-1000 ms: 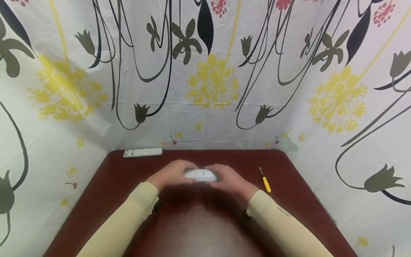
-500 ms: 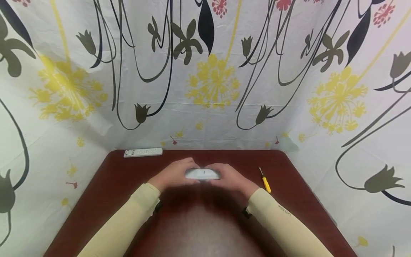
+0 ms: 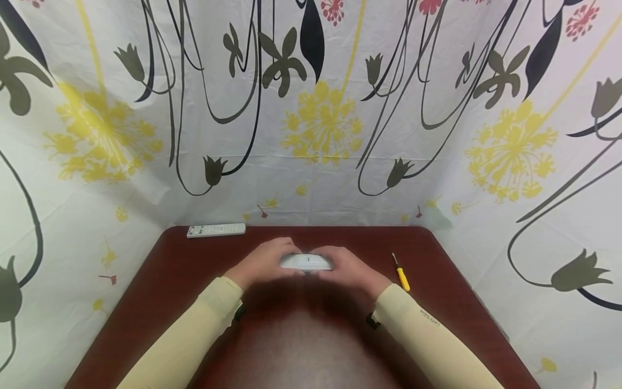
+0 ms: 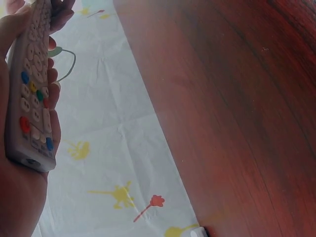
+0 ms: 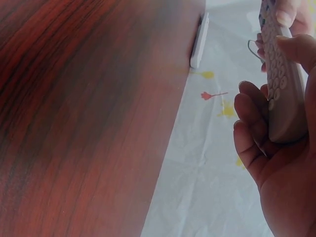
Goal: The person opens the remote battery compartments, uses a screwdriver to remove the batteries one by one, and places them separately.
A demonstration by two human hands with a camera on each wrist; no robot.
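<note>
Both hands hold one white remote control up over the middle of the table, one hand at each end. In the head view its pale back, with a small dark mark, faces me. My left hand grips the left end; in the left wrist view the remote shows rows of pale buttons plus red, blue, yellow and green ones. My right hand grips the other end. The right wrist view shows that remote with the right thumb along its button side and fingers curled beneath.
A second white remote control lies at the table's back left edge. To the right lies a yellow-handled screwdriver, its tip pointing away. White flower-printed cloth surrounds the dark red wooden table.
The held remote has risen and tilted very slightly, and the left fingers have shifted a little upward on it. Both hands keep their hold; the second remote and screwdriver have not moved.
</note>
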